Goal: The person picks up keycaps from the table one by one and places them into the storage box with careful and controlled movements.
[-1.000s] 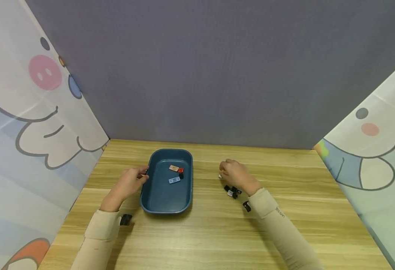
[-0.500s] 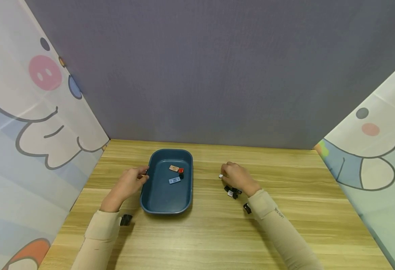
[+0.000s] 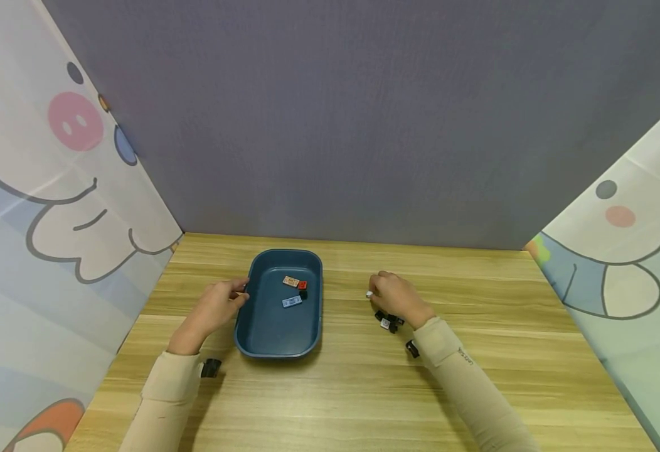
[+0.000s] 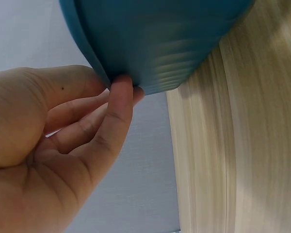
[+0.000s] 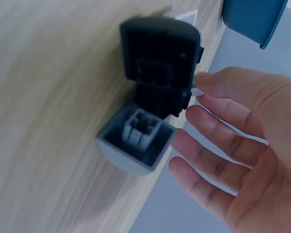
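Left hand (image 3: 214, 306) pinches tray (image 3: 277, 329), long axis fore-aft.

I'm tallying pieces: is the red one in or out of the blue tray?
In. The head view shows the red piece inside the blue tray, beside the tan piece.

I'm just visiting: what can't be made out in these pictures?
Head view: the white piece's full shape, partly covered by the right hand.
Head view: print on the light-blue piece, too small to read.
Head view: number of black pieces, too small and bunched.
Left wrist view: the tray, cut off by the top edge.
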`<act>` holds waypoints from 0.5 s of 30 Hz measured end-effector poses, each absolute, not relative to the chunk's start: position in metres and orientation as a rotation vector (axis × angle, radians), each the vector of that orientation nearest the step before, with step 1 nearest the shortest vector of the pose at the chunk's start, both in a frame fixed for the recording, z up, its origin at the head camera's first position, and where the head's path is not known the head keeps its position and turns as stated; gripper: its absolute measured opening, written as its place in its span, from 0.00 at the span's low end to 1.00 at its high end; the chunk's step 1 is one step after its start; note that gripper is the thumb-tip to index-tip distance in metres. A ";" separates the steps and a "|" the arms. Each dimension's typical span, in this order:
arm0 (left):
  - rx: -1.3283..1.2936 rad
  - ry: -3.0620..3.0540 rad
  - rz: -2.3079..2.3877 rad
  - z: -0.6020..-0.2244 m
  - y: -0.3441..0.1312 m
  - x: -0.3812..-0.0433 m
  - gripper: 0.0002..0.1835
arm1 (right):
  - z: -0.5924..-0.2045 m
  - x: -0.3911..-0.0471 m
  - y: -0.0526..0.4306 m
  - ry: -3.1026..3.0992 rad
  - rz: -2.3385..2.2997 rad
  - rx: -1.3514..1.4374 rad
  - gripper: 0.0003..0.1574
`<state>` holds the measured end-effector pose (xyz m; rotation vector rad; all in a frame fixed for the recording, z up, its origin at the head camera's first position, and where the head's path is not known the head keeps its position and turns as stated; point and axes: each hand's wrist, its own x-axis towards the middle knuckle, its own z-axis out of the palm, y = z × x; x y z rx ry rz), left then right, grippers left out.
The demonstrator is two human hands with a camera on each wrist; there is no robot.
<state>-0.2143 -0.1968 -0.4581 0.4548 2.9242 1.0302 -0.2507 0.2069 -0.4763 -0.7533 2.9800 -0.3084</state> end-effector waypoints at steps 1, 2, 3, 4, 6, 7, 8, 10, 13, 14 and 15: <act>0.457 2.926 1.029 -0.458 -0.197 -0.214 0.21 | -0.477 -0.251 0.207 2.986 -0.303 -0.753 0.05; 0.457 2.926 1.030 -0.458 -0.197 -0.214 0.21 | -0.478 -0.251 0.207 2.989 -0.300 -0.756 0.05; 0.457 2.926 1.031 -0.458 -0.197 -0.214 0.21 | -0.478 -0.252 0.208 2.994 -0.294 -0.760 0.04; 0.457 2.925 1.031 -0.457 -0.197 -0.214 0.21 | -0.479 -0.252 0.208 3.001 -0.291 -0.764 0.05; 0.459 2.922 1.031 -0.457 -0.197 -0.215 0.21 | -0.479 -0.253 0.208 3.014 -0.289 -0.769 0.05; 0.460 2.920 1.031 -0.457 -0.197 -0.215 0.21 | -0.480 -0.253 0.208 3.020 -0.293 -0.771 0.05; 0.461 2.919 1.033 -0.457 -0.197 -0.215 0.21 | -0.480 -0.253 0.208 3.025 -0.296 -0.773 0.05; 0.466 2.919 1.034 -0.458 -0.197 -0.215 0.21 | -0.479 -0.254 0.208 3.036 -0.310 -0.773 0.05; 0.474 2.924 1.029 -0.458 -0.197 -0.215 0.21 | -0.478 -0.254 0.207 3.038 -0.337 -0.779 0.06; 0.474 2.926 1.027 -0.459 -0.197 -0.215 0.21 | -0.476 -0.254 0.206 3.039 -0.344 -0.785 0.06; 0.474 2.927 1.025 -0.459 -0.197 -0.215 0.21 | -0.475 -0.254 0.205 3.042 -0.351 -0.793 0.06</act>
